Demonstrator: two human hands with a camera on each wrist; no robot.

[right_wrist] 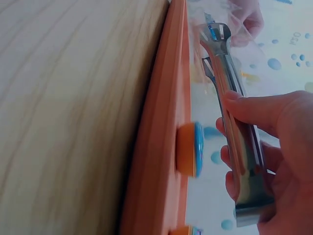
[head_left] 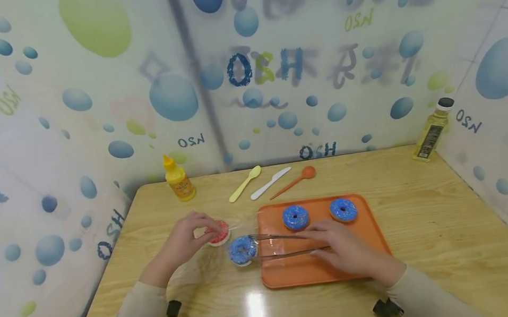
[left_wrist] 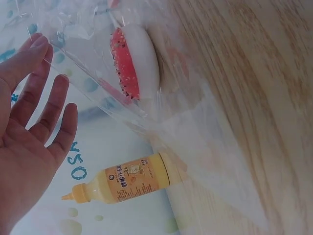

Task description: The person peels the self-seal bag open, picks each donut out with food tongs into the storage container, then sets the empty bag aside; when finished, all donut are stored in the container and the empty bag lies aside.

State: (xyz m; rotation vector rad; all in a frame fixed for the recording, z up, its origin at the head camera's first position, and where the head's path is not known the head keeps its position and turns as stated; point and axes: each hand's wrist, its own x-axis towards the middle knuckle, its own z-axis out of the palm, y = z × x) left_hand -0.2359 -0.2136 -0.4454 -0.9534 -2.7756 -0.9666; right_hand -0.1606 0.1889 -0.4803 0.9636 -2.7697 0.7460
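Observation:
My left hand (head_left: 187, 239) pinches the edge of a clear plastic bag (left_wrist: 200, 127) between thumb and fingertips. A red-topped donut (left_wrist: 122, 66) with sprinkles lies inside the bag, its white side showing in the left wrist view. Metal tongs (right_wrist: 234, 122) are held in my right hand (head_left: 345, 248), which reaches across the orange tray (head_left: 317, 273). Between the tips of the tongs sits a blue donut (head_left: 242, 250), just left of the tray and beside the red one; the bag's film overlaps it in the head view.
Two more blue donuts (head_left: 295, 217) rest along the tray's far side. Behind lie a yellow spoon (head_left: 244, 185), a white knife (head_left: 270, 183) and an orange spoon (head_left: 306, 173). A yellow squeeze bottle (head_left: 180, 181) stands back left, an oil bottle (head_left: 431, 135) back right, near the patterned wall.

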